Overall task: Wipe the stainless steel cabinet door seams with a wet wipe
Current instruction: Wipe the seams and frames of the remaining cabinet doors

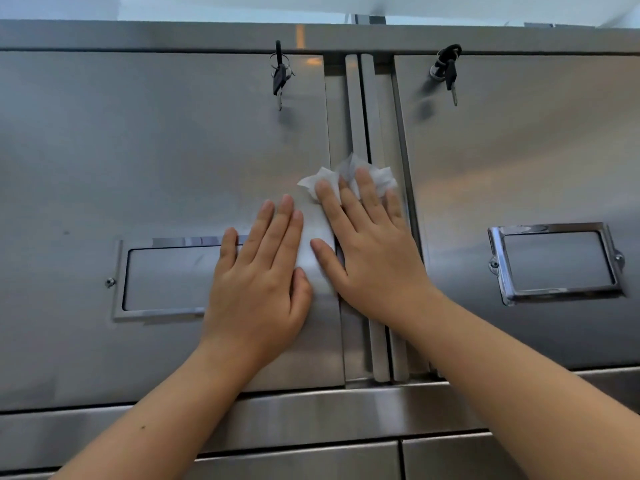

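Observation:
Two stainless steel cabinet doors fill the head view, the left door (156,161) and the right door (519,150). Between them runs a vertical seam with metal strips (360,109). My right hand (374,258) lies flat over this seam and presses a white wet wipe (346,174) against it. The wipe sticks out beyond my fingertips and shows again between my two hands. My left hand (263,275) rests flat on the left door beside the seam, fingers together, its thumb touching the wipe's lower part.
Keys hang from a lock near the top of each door, the left keys (280,76) and the right keys (448,72). Each door has a chrome label frame, the left frame (156,278) and the right frame (554,263). Lower doors (311,459) sit below a horizontal rail.

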`<state>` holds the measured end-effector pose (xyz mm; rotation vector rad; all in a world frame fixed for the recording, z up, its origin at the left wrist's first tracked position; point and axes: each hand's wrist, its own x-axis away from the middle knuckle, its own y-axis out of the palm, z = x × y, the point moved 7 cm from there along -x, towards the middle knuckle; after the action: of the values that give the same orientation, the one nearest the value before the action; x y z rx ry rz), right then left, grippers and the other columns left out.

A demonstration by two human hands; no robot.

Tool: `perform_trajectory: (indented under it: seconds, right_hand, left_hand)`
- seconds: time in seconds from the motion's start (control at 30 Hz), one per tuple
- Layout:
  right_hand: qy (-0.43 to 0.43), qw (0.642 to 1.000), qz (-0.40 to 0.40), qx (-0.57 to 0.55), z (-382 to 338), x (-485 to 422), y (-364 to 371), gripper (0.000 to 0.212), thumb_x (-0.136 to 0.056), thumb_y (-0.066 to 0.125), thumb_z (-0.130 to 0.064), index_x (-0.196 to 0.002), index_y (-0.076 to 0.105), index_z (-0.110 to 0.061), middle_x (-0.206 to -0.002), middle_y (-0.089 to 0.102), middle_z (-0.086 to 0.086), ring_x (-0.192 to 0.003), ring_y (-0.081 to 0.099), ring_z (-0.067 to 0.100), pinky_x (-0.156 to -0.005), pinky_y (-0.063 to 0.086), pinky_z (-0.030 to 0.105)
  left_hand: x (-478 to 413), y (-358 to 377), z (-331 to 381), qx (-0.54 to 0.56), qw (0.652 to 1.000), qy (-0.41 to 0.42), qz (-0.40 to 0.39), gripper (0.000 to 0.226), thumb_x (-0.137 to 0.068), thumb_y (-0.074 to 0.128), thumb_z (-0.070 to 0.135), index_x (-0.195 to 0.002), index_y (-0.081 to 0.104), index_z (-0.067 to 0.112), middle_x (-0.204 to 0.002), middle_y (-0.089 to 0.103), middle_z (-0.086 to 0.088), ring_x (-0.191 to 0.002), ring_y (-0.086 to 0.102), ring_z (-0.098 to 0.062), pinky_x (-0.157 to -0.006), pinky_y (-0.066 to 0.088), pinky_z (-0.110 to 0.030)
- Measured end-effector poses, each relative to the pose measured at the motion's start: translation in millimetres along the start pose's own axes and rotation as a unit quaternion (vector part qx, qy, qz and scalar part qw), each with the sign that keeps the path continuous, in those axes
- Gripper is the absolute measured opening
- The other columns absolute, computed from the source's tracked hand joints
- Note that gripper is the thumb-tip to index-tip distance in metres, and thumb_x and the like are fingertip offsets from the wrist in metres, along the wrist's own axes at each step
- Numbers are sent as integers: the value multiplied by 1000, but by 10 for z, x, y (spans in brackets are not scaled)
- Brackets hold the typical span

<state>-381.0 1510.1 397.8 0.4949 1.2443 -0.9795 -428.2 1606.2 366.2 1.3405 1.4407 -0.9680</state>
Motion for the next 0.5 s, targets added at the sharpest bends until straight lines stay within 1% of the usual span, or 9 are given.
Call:
perform_trajectory:
  seconds: [0.1, 0.13, 0.23, 0.3, 0.4, 0.5]
  right_hand:
    - [0, 1000, -9, -13, -46, 183, 33, 62, -93, 15, -49, -146, 5, -19, -156, 8, 6, -142, -11, 23, -112, -15, 37]
    - [2, 1000, -8, -17, -61, 248, 37, 62, -93, 16, -48, -146, 9, -18, -155, 12, 7, -142, -7, 24, -113, -12, 38]
    - [-2, 1000, 7, -14, -111, 422, 38, 60, -93, 25, -43, -145, 26, -13, -151, 27, 11, -142, 11, 32, -113, 0, 42]
    - [-8, 1000, 7, -3, -125, 490, 49, 59, -93, 27, -42, -144, 27, -13, -150, 29, 10, -141, 15, 33, -113, 4, 44]
    - [-10, 1000, -8, 16, -89, 394, 27, 62, -93, 25, -47, -145, 24, -14, -151, 26, 9, -142, 11, 31, -114, 0, 44]
    - [7, 999, -14, 30, -1, 92, -10, 62, -96, 25, -50, -148, 10, -19, -156, 13, 5, -144, -2, 23, -112, -12, 40]
  left_hand:
    - [1, -4, 6, 4, 1000, -1, -3, 57, -86, 32, 26, -136, 42, 2, -144, 37, -14, -134, 32, -29, -104, 23, -50]
    - [0, -5, 7, 4, 1000, 0, -3, 57, -85, 32, 26, -136, 42, 1, -144, 37, -14, -134, 32, -29, -104, 23, -51]
    - [-1, -11, 10, 3, 1000, -1, -5, 57, -85, 32, 25, -136, 43, 1, -144, 37, -14, -133, 32, -29, -104, 21, -50]
    - [1, -15, 10, 7, 1000, -2, -6, 57, -85, 32, 24, -136, 42, 2, -144, 37, -13, -133, 32, -29, -104, 20, -49]
    - [-2, -21, 8, 12, 1000, -2, -10, 57, -85, 31, 24, -136, 42, 2, -144, 37, -13, -134, 32, -29, -104, 20, -49]
    - [-3, -21, 4, 15, 1000, -5, -11, 57, -85, 30, 24, -136, 42, 2, -144, 37, -13, -134, 32, -29, -104, 21, -49]
